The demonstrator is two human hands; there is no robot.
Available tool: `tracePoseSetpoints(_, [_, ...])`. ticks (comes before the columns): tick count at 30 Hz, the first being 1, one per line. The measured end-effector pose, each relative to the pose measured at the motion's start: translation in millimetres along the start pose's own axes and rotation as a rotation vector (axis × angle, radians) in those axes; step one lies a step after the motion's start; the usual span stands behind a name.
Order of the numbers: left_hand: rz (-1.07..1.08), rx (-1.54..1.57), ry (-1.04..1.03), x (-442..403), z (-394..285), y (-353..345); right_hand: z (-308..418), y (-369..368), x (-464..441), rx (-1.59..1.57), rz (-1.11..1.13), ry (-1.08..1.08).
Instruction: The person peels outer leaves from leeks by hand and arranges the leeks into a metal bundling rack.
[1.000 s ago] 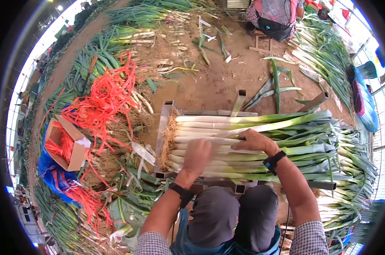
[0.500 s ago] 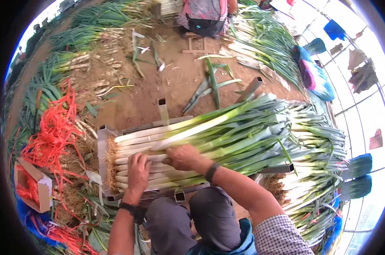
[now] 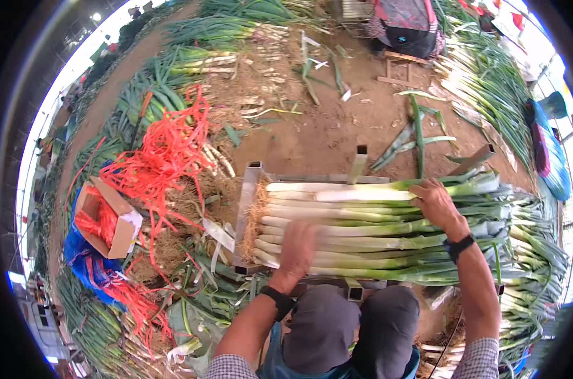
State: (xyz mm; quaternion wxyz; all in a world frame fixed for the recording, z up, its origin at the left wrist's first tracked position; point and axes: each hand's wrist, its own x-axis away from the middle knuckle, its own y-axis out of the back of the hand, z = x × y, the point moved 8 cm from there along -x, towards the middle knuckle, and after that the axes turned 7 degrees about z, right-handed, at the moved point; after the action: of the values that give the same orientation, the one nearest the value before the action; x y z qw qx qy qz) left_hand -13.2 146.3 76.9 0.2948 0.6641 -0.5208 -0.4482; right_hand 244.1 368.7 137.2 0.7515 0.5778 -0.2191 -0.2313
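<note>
A row of leeks [image 3: 362, 243] lies side by side in a metal frame [image 3: 245, 208], roots to the left and green tops to the right. My right hand [image 3: 437, 201] is at the far side of the row, its fingers closed around the green part of one leek [image 3: 362, 196]. That leek rests on top of the others, its white end short of their roots. Over the white stalks at the near left is my left hand [image 3: 298, 247], smeared by motion, so its fingers cannot be made out.
Orange-red plastic strips [image 3: 166, 148] heap up left of the frame, beside a cardboard box [image 3: 112, 218] holding more. Upright metal posts [image 3: 358, 165] rise from the frame's far side. More leeks [image 3: 533, 252] are piled at right. Another person [image 3: 408, 28] sits farther off.
My right hand has moved away and to the right along the leeks, shifting the top leek rightward. My left hand has moved toward the frame's middle. The view has turned left.
</note>
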Motion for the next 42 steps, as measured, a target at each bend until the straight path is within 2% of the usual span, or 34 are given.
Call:
tracePoseSetpoints(3, [0.042, -0.022, 0.033, -4, -4, 2, 47, 10, -16, 0.029, -0.014, 0.108])
tracePoseSetpoints(5, [0.039, -0.007, 0.018, -4, -4, 2, 83, -27, -27, 0.147, 0.114, 0.175])
tracePoseSetpoints(7, [0.060, 0.009, 0.032, -1, -2, 0, 107, -83, -36, 0.119, 0.106, 0.187])
tracePoseSetpoints(10, [-0.019, -0.008, 0.001, 4, 0, 3, 121, -77, -43, -0.106, -0.033, 0.180])
tracePoseSetpoints(12, [-0.064, -0.099, -0.091, 8, -4, 0, 111, -109, -48, -0.066, 0.166, 0.146])
tracePoseSetpoints(13, [-0.096, -0.085, -0.072, 7, 1, -8, 115, -114, -51, 0.006, 0.169, 0.196])
tracePoseSetpoints(14, [-0.044, -0.069, -0.028, 4, 3, -10, 112, -137, -53, -0.077, 0.117, 0.253])
tracePoseSetpoints(15, [-0.029, -0.046, 0.003, 2, 4, -10, 128, -117, -55, -0.061, 0.155, 0.146])
tracePoseSetpoints(17, [-0.044, -0.035, -0.014, 2, 3, -6, 130, -106, -54, -0.241, 0.053, 0.024])
tracePoseSetpoints(18, [-0.068, -0.035, -0.029, 0, 2, -4, 134, -110, -56, -0.259, 0.019, 0.032])
tracePoseSetpoints(19, [-0.071, -0.047, -0.044, 2, 2, -2, 129, -111, -54, -0.278, -0.018, 0.036])
tracePoseSetpoints(20, [-0.079, -0.058, -0.057, 3, 2, 0, 121, -112, -49, -0.251, 0.040, 0.128])
tracePoseSetpoints(21, [-0.088, -0.069, -0.070, 0, -1, 2, 128, -119, -53, -0.269, -0.060, 0.112])
tracePoseSetpoints(24, [-0.165, -0.157, -0.047, -39, -25, 20, 129, -122, -52, -0.309, -0.016, 0.047])
tracePoseSetpoints(26, [-0.028, -0.025, -0.009, -41, 1, -14, 123, -118, -48, -0.241, -0.063, 0.094])
tracePoseSetpoints(27, [0.041, 0.033, -0.001, -44, 13, -29, 124, -94, -39, -0.255, -0.094, 0.068])
tracePoseSetpoints(29, [-0.020, 0.018, -0.016, -45, 12, -30, 98, -72, -5, 0.022, -0.316, -0.071])
tracePoseSetpoints(30, [-0.015, 0.015, -0.006, -46, 12, -29, 89, -66, 7, -0.064, -0.269, -0.040])
tracePoseSetpoints(33, [0.013, 0.001, -0.005, -42, 18, -42, 95, -67, 19, -0.023, -0.127, -0.052])
tracePoseSetpoints(34, [0.016, -0.005, -0.008, -43, 17, -42, 95, -65, 21, -0.040, -0.215, -0.026])
tracePoseSetpoints(38, [0.135, -0.089, 0.058, -53, 22, -56, 71, -86, 1, -0.126, -0.147, -0.075])
tracePoseSetpoints(40, [0.084, -0.142, 0.049, -53, 49, -72, 73, -92, -5, -0.087, 0.041, -0.027])
tracePoseSetpoints(41, [0.029, -0.161, 0.011, -50, 59, -74, 65, -109, -12, -0.106, 0.011, -0.049])
tracePoseSetpoints(42, [-0.017, -0.175, -0.027, -49, 64, -82, 64, -104, -9, -0.184, -0.120, -0.033])
